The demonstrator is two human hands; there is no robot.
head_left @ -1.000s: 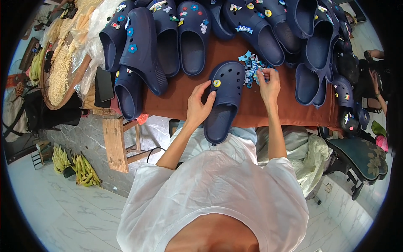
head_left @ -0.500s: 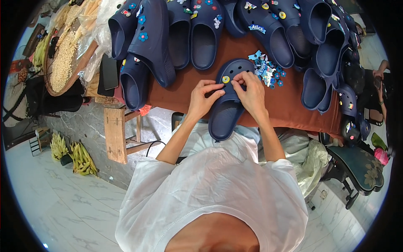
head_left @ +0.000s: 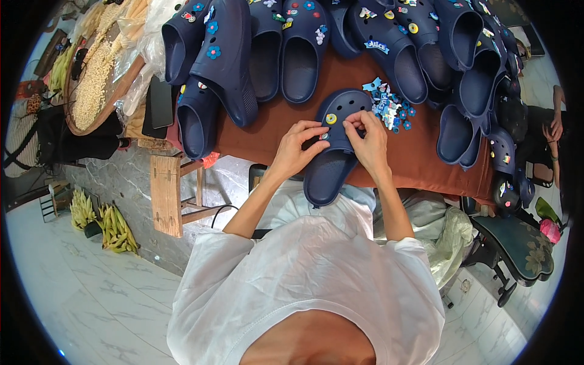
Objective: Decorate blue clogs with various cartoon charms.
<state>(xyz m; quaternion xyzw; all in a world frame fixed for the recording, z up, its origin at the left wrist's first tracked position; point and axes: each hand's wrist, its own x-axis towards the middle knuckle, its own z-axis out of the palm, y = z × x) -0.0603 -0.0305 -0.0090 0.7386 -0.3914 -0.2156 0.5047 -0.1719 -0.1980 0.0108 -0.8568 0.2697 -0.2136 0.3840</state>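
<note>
A navy clog [head_left: 331, 173] lies in front of me at the table's near edge, toe pointing away, its open heel toward me. A round yellow-and-white charm [head_left: 331, 118] sits in one of its holes. My left hand [head_left: 298, 146] rests at the clog's left side, index finger and thumb closing on a small round charm [head_left: 323, 137] against the upper. On the right side of the upper, my right hand [head_left: 369, 141] is bent in a pinch; whatever lies between its fingertips is hidden. Just beyond it is a pile of loose blue and white charms [head_left: 392, 111].
Many navy clogs with charms [head_left: 301, 67] line the far side of the brown-covered table [head_left: 401, 155]. A dark phone [head_left: 161, 103] and a tray of pale kernels [head_left: 91, 100] are at left. A wooden stool [head_left: 166, 194] stands below; another person's hands [head_left: 552, 131] show far right.
My right hand has moved slightly right and down across the upper. My left fingers have shifted lower, and the small round charm now shows between them. The view has tilted slightly.
</note>
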